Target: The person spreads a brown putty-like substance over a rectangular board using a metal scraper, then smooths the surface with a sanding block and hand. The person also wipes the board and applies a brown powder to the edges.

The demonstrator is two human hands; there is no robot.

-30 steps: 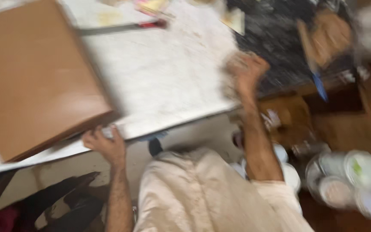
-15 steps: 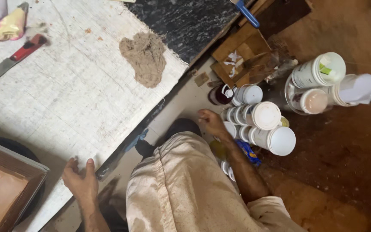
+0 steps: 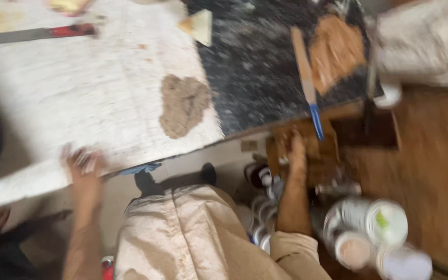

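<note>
The view is blurred. My left hand [image 3: 83, 167] rests on the near edge of the white worktop [image 3: 79, 98], fingers spread on its surface, holding nothing. My right hand [image 3: 292, 147] reaches down past the table edge to a brown wooden box [image 3: 333, 150] on the floor, just below the blue-handled brush [image 3: 307, 78]. Whether its fingers close on anything is hidden by blur. A lump of grey-brown paste [image 3: 182, 105] lies on the worktop beside a dark speckled slab [image 3: 265, 62]. My light trousers [image 3: 193, 238] fill the lower middle.
A red-handled flat tool [image 3: 42, 33] and a small scraper [image 3: 199, 26] lie at the far side. Several white tubs and jars [image 3: 374, 233] stand on the wooden floor at right, small bottles [image 3: 260, 179] near my right forearm. A white sack [image 3: 426, 41] sits top right.
My right hand has moved from the white jars up to the brown box under the table edge. My left hand stays on the worktop's edge. The view has swung.
</note>
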